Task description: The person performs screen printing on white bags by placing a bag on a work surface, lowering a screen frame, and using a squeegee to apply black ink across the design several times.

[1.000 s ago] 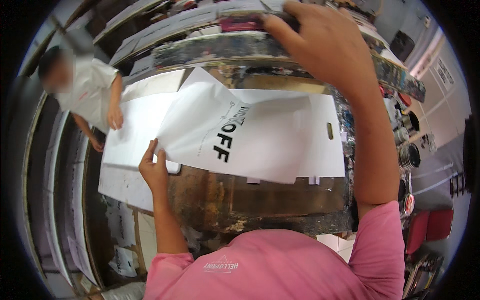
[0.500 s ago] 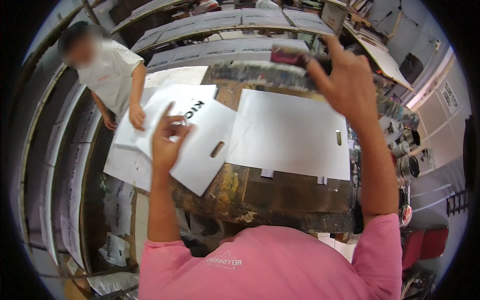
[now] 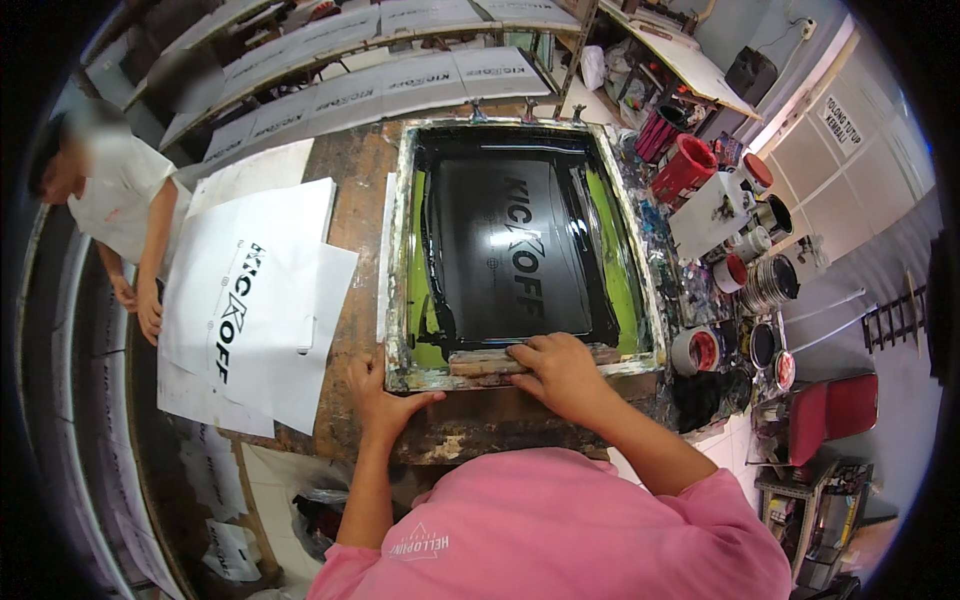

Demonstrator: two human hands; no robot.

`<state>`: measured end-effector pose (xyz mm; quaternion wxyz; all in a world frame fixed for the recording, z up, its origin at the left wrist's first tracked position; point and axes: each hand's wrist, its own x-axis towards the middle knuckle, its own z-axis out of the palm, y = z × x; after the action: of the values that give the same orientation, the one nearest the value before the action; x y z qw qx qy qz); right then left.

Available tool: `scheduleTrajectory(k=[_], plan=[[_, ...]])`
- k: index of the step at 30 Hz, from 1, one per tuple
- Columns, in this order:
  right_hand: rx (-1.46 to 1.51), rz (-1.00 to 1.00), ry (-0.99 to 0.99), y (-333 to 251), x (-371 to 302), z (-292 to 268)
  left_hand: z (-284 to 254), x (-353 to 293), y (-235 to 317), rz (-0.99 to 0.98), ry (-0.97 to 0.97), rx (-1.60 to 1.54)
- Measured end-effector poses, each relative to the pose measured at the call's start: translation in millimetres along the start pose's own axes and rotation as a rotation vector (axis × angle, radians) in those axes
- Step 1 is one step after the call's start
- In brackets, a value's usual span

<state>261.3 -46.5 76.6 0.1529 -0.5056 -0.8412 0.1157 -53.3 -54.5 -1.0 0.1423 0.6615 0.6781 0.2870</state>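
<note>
A printing screen (image 3: 627, 244) lies flat on the worn table, its mesh dark with black ink and green along both sides. Large lettering shows in its middle. At the screen's near edge my right hand (image 3: 562, 378) is closed on a wooden-handled squeegee (image 3: 480, 362), which lies crosswise in the ink. My left hand (image 3: 384, 408) grips around the near left corner of the frame, thumb stretched along the near edge. Left of the screen rests a stack of white printed bags (image 3: 250, 290) with black lettering. What lies under the screen is mostly hidden.
A co-worker (image 3: 120, 190) stands at the far left, hands beside the stack. Ink tubs and cans (image 3: 735, 270) crowd the table's right side. Racks (image 3: 400, 90) of printed sheets stand behind. A red chair (image 3: 825, 425) is at the right.
The screen now lies where a white bag lay uncovered. My hands have come down from mid-air to its near edge, the right one on the squeegee. The co-worker's hands moved back from the stack.
</note>
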Motion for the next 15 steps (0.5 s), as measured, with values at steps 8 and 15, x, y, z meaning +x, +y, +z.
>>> scheduleTrajectory(k=[8,15], plan=[[-0.099,-0.039,0.087,43,48,42,4,2,-7,0.009,-0.07,0.025],[-0.213,-0.044,0.183,142,199,54,-2,5,-6,0.028,-0.097,0.019]])
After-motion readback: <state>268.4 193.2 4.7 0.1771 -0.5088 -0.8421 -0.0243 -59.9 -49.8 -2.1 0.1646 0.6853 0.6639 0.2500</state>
